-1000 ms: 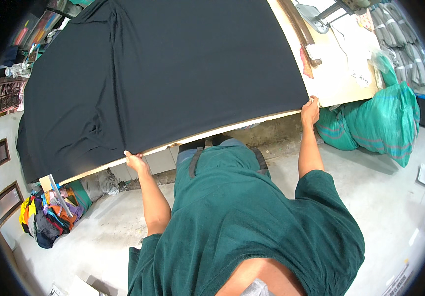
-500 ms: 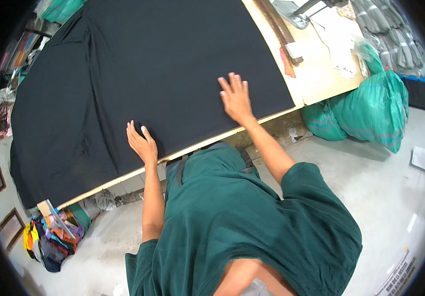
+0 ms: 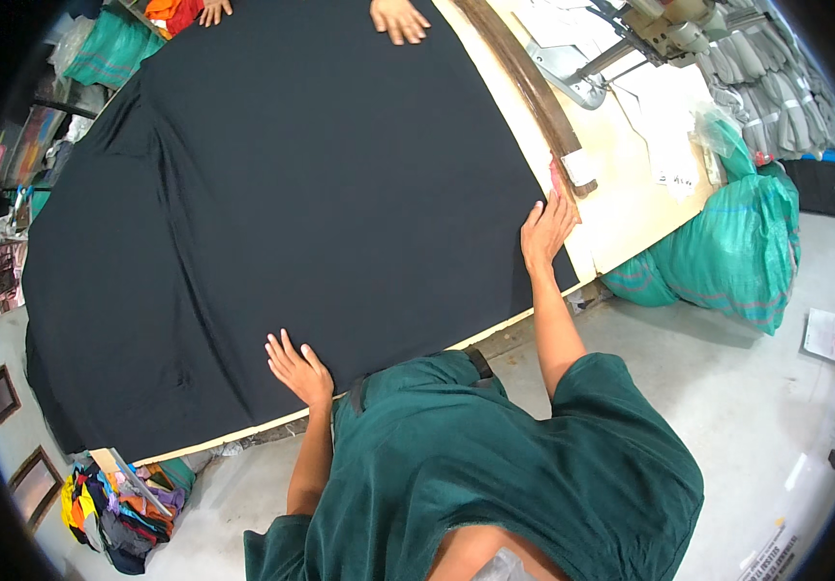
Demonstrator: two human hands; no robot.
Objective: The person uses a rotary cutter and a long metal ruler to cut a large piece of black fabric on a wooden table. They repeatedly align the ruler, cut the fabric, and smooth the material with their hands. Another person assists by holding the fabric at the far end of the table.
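Observation:
A large sheet of black fabric is spread over a wide table, with long wrinkles running down its left part. My left hand lies on the cloth close to the near edge, fingers spread and holding nothing. At the cloth's right edge, my right hand rests flat with fingers stretched out, their tips by the pale tabletop. Just beyond those fingertips are a small red scrap and the end of a long brown wooden bar.
Another person's hands touch the cloth's far edge. A cutting machine with a grey base stands at the far right. Green sacks sit right of the table, and a heap of coloured cloth lies at the lower left.
My right hand has moved right to the fabric's edge. In the picture the table sits lower, and another person's hands have come into view at the far side.

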